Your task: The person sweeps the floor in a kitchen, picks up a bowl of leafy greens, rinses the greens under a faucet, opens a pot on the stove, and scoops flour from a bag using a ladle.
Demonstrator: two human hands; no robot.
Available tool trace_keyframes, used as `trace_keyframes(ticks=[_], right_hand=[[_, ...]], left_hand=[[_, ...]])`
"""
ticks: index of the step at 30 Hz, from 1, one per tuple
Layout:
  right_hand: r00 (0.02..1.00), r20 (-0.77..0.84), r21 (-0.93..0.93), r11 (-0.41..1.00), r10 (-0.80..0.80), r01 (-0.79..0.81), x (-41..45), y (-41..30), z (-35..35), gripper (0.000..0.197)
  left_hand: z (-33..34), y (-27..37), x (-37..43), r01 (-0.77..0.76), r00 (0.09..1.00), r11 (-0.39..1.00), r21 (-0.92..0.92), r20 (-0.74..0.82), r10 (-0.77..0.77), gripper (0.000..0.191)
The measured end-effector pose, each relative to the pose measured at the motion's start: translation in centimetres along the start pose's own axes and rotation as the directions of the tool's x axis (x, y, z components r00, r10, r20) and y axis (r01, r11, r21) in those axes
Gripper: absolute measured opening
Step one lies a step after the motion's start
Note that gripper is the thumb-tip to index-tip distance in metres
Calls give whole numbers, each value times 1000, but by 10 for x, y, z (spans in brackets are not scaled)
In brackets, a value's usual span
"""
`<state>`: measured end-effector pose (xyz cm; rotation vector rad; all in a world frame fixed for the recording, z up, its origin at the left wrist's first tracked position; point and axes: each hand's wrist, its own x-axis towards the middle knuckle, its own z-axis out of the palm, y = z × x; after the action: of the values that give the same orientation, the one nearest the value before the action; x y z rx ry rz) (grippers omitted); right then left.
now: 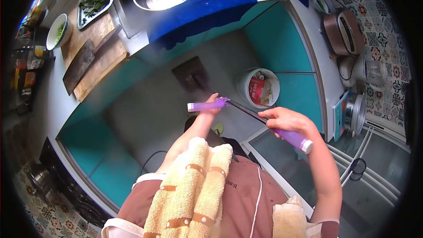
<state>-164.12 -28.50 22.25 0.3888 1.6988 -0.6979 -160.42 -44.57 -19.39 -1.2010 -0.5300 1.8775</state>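
Observation:
With both hands I hold a long-handled flat mop with a dark pole [247,111]. My left hand [213,101] is closed around the pole's lower part, at a purple sleeve [199,106] with a white end that sticks out to the left. Up at the top end, my right hand [290,120] grips the purple handle [293,138], which has a white cap; its forefinger lies along the pole. The dark, rectangular mop head [190,73] rests on the grey floor [138,89]. The pole looks blurred close to the head, and my left fingers are partly hidden.
A white bucket [242,87] holding rubbish stands right of the mop head. Teal cabinets [281,36] surround the floor. A cleaver [81,64] lies on a wooden cutting board [114,56] on the counter. Blue cloth [205,15] hangs before the sink. A glass sliding door [281,148] is at right.

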Motion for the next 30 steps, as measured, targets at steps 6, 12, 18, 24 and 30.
trace_keyframes(ticks=[6,12,18,24,30], right_hand=[[1000,28,-61,998,-3,4,8,-30,-10,21],[998,55,-68,997,-39,43,14,-44,-5,21],[997,52,9,998,-56,56,11,-52,-5,38],[991,34,86,989,-126,123,18,-24,-7,31],[941,-158,73,946,-301,315,-4,-1,-10,37]], left_hand=[[12,-43,18,-192,922,946,263,-282,265,40],[55,-71,-18,-266,948,963,-47,-193,253,45],[51,-55,-12,-189,969,977,102,-142,203,48],[26,-34,15,-87,995,954,286,-31,100,45],[53,-65,17,-253,953,786,565,6,303,32]])
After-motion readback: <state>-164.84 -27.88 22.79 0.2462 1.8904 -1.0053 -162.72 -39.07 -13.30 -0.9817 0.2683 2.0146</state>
